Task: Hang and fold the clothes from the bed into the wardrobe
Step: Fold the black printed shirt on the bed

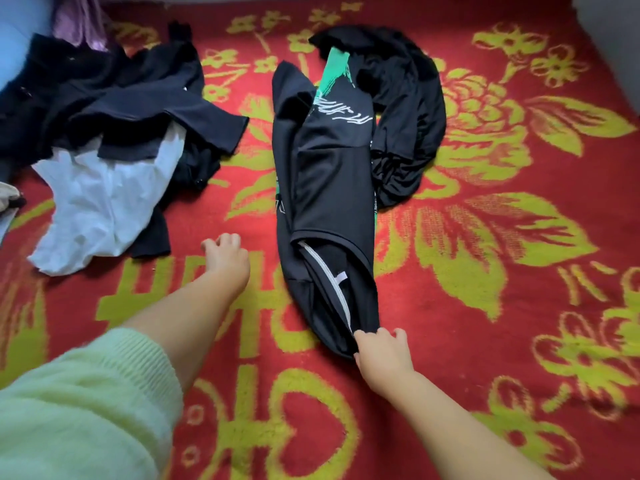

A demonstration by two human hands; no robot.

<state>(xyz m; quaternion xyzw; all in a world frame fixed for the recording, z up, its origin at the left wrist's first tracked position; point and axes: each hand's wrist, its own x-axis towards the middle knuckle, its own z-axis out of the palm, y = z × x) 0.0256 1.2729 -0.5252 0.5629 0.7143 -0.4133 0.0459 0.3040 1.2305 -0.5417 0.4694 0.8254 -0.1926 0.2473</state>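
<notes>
On the bed (485,306), spread with a red blanket patterned in yellow-green flowers and characters, a black jacket (329,188) lies folded lengthwise into a long narrow strip running from the near edge toward the far side. A green panel with white lettering shows on its upper part, and a white zipper (332,282) and a small white label show at its near end. The right hand (381,351) is closed on the near tip of the jacket, fingers pinching the black fabric just beside the zipper's end. The left hand (225,252) hovers above the blanket to the left of the jacket, apart from it, fingers loosely curled and holding nothing; its forearm comes out of a pale green knitted sleeve (86,403) pushed up the arm. Just beyond the jacket and touching its right side, a second black garment (408,109) lies crumpled in a curve. Well to the left sits a heap of dark clothes (104,95) with a white shirt (100,206) partly under it, spread toward the near side. At the far left corner a bit of purple fabric (79,22) shows beside something pale blue
</notes>
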